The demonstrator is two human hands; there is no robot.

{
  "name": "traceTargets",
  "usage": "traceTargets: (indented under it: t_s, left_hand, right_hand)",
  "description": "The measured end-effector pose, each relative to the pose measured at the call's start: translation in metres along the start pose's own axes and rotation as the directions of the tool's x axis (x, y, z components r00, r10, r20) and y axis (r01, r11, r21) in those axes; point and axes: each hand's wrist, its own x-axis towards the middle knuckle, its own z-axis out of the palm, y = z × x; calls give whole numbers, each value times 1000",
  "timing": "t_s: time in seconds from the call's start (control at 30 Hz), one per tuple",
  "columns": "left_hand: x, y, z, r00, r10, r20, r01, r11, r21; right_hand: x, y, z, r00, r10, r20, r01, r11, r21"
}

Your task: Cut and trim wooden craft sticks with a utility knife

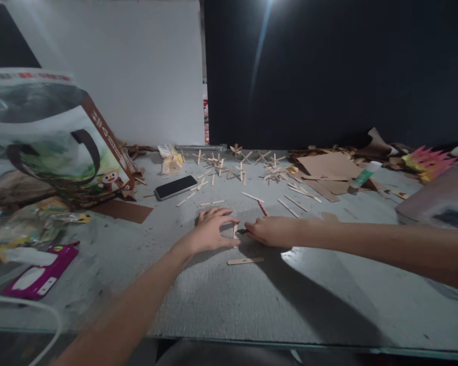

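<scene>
My left hand is curled on the table, its thumb and index finger at the two ends of an upright-pointing wooden craft stick. Just to its right, my right hand pinches a slim dark-tipped tool, like a pen or a small blade, with the tip close to that stick. Most of the tool is hidden by the fingers. A red striped rod shows behind the right hand; whether it belongs to the tool I cannot tell. Another craft stick lies nearer me, below the hands.
Several loose and crossed craft sticks are spread at the back. A phone, a large printed bag and a purple device with a white cable are on the left. Cardboard and a glue stick sit at right.
</scene>
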Motion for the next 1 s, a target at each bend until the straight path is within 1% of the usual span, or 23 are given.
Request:
traceTargets:
  t_s: [0.07,0.17,0.33,0.47,0.63,0.77,1.0]
  left_hand:
    - [0,0,0,1000,3,5,-3,1000,-3]
    - [-1,1,0,1000,-13,10,13,1000,1]
    - [-1,2,-1,1000,-6,22,6,1000,21]
    - [-1,-2,0,999,9,30,-10,1000,20]
    - [0,-7,3,999,20,26,-20,1000,6]
    - [1,-8,4,1000,24,20,-25,1000,10]
    - [0,-1,-1,998,-8,58,7,1000,22]
  right_hand:
    - [-2,-4,4,999,38,12,-37,999,-36]
    - [-1,-4,6,999,44,24,-43,998,-36]
    - [1,5,7,1000,-20,-19,20,1000,5]
    - [-1,9,7,998,-56,2,56,998,-8]
    - [-5,5,8,999,-32,-39,31,999,-15]
    - [-2,5,11,999,-7,-51,6,1000,-26]
    - [4,6,10,999,25,40,-24,999,-38]
